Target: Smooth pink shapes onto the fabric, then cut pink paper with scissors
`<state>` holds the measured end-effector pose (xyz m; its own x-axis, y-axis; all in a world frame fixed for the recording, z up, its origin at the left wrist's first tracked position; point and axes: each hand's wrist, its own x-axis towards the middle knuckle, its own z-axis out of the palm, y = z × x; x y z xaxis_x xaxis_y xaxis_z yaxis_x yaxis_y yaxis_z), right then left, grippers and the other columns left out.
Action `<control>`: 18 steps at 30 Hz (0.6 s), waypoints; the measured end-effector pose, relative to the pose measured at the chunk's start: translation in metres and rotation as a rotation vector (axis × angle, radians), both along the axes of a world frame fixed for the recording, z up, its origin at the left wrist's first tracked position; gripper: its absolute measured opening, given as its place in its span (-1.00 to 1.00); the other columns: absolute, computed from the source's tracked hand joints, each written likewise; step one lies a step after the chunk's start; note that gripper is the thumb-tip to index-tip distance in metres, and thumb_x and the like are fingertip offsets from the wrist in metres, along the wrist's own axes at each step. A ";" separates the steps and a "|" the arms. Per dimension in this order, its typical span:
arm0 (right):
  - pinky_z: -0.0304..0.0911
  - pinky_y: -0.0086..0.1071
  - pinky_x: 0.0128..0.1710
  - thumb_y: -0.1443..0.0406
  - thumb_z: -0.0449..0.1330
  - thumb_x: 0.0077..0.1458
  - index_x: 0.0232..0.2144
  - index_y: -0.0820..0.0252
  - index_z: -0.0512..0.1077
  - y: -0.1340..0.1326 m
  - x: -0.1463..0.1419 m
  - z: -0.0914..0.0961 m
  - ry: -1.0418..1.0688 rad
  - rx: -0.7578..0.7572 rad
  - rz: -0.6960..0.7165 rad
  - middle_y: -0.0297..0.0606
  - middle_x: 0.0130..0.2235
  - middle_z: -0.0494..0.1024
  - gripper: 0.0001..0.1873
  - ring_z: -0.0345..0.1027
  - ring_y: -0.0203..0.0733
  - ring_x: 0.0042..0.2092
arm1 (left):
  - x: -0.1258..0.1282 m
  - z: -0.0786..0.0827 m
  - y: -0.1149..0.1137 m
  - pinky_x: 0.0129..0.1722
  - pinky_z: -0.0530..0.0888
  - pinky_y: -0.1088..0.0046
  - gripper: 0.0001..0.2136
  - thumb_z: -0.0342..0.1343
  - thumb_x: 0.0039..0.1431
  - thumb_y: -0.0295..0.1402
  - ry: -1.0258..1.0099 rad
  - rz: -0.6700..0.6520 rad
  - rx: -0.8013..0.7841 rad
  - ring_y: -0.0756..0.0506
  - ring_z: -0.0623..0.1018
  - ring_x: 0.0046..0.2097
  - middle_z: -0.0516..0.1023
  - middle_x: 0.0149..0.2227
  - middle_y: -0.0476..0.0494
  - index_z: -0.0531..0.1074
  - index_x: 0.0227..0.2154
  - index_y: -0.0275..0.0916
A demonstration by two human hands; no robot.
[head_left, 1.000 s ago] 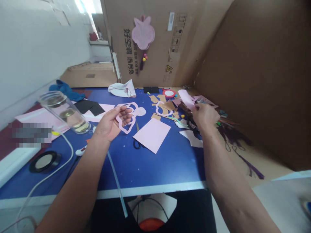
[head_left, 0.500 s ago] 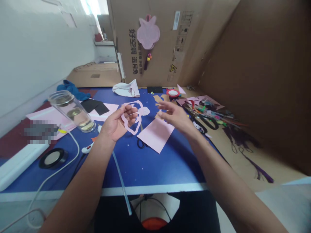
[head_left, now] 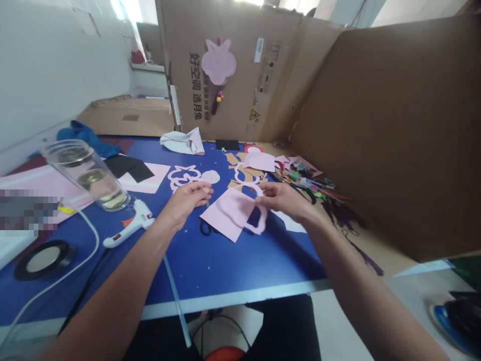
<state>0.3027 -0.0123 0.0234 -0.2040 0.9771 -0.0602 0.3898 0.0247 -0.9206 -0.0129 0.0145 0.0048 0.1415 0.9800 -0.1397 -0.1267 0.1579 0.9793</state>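
Note:
My right hand [head_left: 280, 198] pinches a pink paper outline [head_left: 260, 223], a thin wavy frame that hangs over a square pink sheet [head_left: 221, 213]. My left hand [head_left: 191, 198] is left of that sheet, its fingers drawn together and nothing visible in them. Just beyond the left hand lie pink cut-out frames [head_left: 184, 173] and a pale round piece [head_left: 210, 176]. Black scissor handles [head_left: 205, 227] stick out from under the square sheet. Behind the right hand are more pink paper pieces [head_left: 260, 161] and brown scraps [head_left: 246, 174].
A white glue gun [head_left: 131, 225] with its cord, a clear lidded cup [head_left: 95, 183] and a roll of black tape [head_left: 44, 260] occupy the left side. Cardboard panels [head_left: 361, 135] stand behind and at right. Tassels [head_left: 363, 255] and coloured bits lie right. A clear glue stick [head_left: 176, 301] overhangs the edge.
The pink outline has passed from my left hand to my right, which has come down over the square sheet. My left hand's fingers have closed together. The view has swung right.

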 end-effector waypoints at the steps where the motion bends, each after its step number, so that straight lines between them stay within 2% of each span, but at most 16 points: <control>1: 0.22 -0.36 -0.39 0.10 0.48 0.06 0.01 0.12 0.72 0.000 0.019 0.002 -0.127 -0.017 -0.030 -0.29 -0.30 0.72 -0.53 0.48 -0.16 -0.36 | 0.001 -0.003 0.001 -0.07 0.61 0.40 -0.87 0.41 0.31 -0.35 0.046 -0.008 0.023 -0.13 0.72 -0.07 0.79 -0.05 -0.28 0.75 -0.12 -0.21; 3: 0.23 -0.34 -0.36 0.16 0.49 0.05 -0.09 0.12 0.76 0.005 0.049 0.005 -0.487 0.023 -0.160 -0.28 -0.37 0.70 -0.64 0.51 -0.11 -0.36 | 0.003 -0.008 0.001 -0.07 0.59 0.36 -0.84 0.42 0.27 -0.31 0.104 -0.050 0.080 -0.15 0.71 -0.08 0.79 -0.06 -0.25 0.75 -0.13 -0.19; 4: 0.23 -0.33 -0.35 0.18 0.49 0.05 -0.09 0.09 0.76 0.010 0.058 0.005 -0.673 0.081 -0.232 -0.26 -0.34 0.72 -0.66 0.54 -0.06 -0.33 | 0.005 -0.010 0.000 -0.09 0.59 0.34 -0.83 0.42 0.25 -0.29 0.131 -0.078 0.112 -0.16 0.70 -0.10 0.79 -0.09 -0.23 0.75 -0.14 -0.18; 6: 0.27 -0.31 -0.28 0.20 0.44 0.16 0.03 0.03 0.75 0.021 0.060 0.003 -0.858 0.244 -0.312 -0.22 -0.20 0.78 -0.63 0.61 -0.01 -0.21 | 0.009 -0.012 -0.003 -0.17 0.55 0.33 -0.81 0.41 0.22 -0.26 0.202 -0.129 0.186 -0.16 0.68 -0.16 0.78 -0.17 -0.19 0.75 -0.15 -0.18; 9: 0.37 -0.28 -0.11 0.22 0.35 0.32 0.11 0.06 0.73 0.042 0.038 -0.004 -0.890 0.388 -0.178 -0.15 -0.01 0.78 -0.65 0.63 0.03 -0.04 | 0.013 -0.014 -0.006 -0.26 0.49 0.34 -0.79 0.35 0.22 -0.20 0.321 -0.179 0.288 -0.17 0.65 -0.23 0.77 -0.23 -0.15 0.74 -0.18 -0.18; 12: 0.42 -0.22 0.02 0.24 0.37 0.33 0.14 0.09 0.71 0.062 0.009 -0.010 -0.953 0.463 -0.074 -0.04 0.18 0.70 -0.64 0.59 0.12 0.14 | 0.012 -0.016 -0.005 -0.28 0.47 0.34 -0.79 0.29 0.23 -0.19 0.385 -0.168 0.335 -0.17 0.64 -0.26 0.76 -0.26 -0.13 0.72 -0.21 -0.17; 15: 0.42 -0.21 0.10 0.23 0.37 0.34 0.12 -0.01 0.73 0.077 -0.005 -0.014 -0.994 0.461 0.011 -0.08 0.20 0.68 -0.67 0.56 0.11 0.19 | 0.010 -0.019 -0.002 -0.27 0.47 0.34 -0.81 0.25 0.22 -0.22 0.426 -0.140 0.347 -0.17 0.64 -0.28 0.74 -0.30 -0.12 0.71 -0.27 -0.17; 18: 0.42 -0.24 0.06 0.17 0.34 0.39 0.05 -0.07 0.76 0.086 -0.009 -0.018 -1.029 0.432 0.028 -0.12 0.13 0.72 -0.73 0.58 0.07 0.13 | 0.010 -0.020 -0.001 -0.27 0.48 0.34 -0.83 0.22 0.22 -0.27 0.467 -0.130 0.356 -0.16 0.64 -0.29 0.74 -0.32 -0.10 0.70 -0.29 -0.16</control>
<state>0.2941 0.0733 0.0051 -0.2748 0.9526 0.1305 0.9558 0.2854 -0.0712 -0.0026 0.0136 -0.0155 0.2658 0.9568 0.1182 0.3282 -0.2051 0.9221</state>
